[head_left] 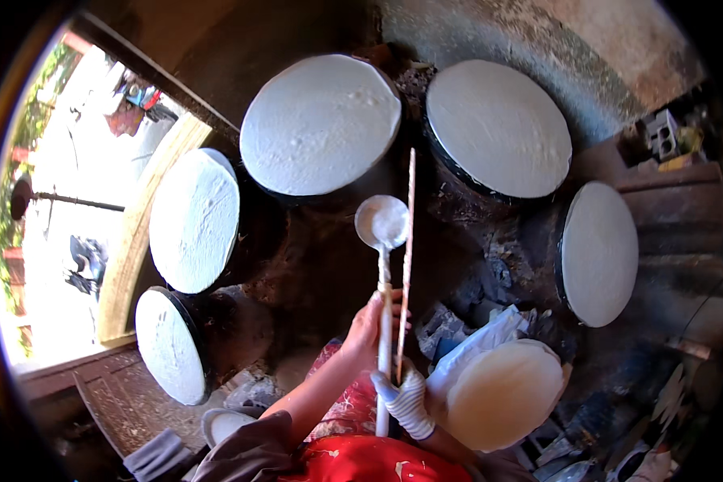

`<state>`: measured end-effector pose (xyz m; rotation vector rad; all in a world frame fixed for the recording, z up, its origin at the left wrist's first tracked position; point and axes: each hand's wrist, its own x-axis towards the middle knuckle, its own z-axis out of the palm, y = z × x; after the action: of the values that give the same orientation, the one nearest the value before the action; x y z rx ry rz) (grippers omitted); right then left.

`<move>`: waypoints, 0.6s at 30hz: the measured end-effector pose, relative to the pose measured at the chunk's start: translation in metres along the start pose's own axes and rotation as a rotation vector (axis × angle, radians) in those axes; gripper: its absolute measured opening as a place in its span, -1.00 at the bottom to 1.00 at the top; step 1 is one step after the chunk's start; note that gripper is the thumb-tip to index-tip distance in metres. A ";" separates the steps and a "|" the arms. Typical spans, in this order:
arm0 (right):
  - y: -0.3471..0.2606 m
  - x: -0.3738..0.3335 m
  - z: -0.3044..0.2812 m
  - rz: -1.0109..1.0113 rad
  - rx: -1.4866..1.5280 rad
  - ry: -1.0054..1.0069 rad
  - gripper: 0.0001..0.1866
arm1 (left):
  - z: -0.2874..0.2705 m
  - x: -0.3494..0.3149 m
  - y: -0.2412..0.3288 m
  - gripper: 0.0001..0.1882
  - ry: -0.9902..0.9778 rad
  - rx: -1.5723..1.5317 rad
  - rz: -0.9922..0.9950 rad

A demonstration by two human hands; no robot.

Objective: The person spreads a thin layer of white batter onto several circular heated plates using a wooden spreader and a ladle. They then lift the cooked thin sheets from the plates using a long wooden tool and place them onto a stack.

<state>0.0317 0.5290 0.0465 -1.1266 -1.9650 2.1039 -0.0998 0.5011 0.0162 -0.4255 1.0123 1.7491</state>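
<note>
My bare left hand [365, 328] is closed round the long pale handle of a ladle [383, 273]. Its round bowl points away from me and has whitish residue in it. Lower down, my right hand [407, 402], in a striped white knit glove, is closed on a thin reddish-brown stick [408, 241]. The stick stands beside the ladle, nearly parallel to it. The gloved thumb lies at the ladle handle; whether it also grips that handle I cannot tell. Ahead are two round dark-rimmed pans, a left one [321, 124] and a right one [500, 128], both covered with white batter.
More white-covered pans curve round me: two at the left [194, 221] [170, 345] and one at the right [598, 253]. By my right arm lies a stack of thin cream-coloured rounds [506, 394] on white sheeting [478, 345]. A bright doorway [96, 201] stands left.
</note>
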 end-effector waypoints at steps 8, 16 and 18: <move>-0.041 -0.004 0.096 -0.036 0.068 -0.151 -0.75 | -0.074 -0.057 0.082 -0.63 -0.048 -0.180 0.086; -0.112 0.042 0.189 -0.110 0.030 -0.458 -0.75 | -0.172 -0.174 0.139 -0.65 0.134 -0.019 0.369; -0.143 0.094 0.213 -0.213 0.045 -0.489 -0.79 | -0.200 -0.195 0.133 -0.65 0.183 -0.037 0.402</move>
<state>-0.2107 0.4228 0.1141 -0.3880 -2.0830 2.4526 -0.1731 0.2099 0.0913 -0.4329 1.2627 2.1177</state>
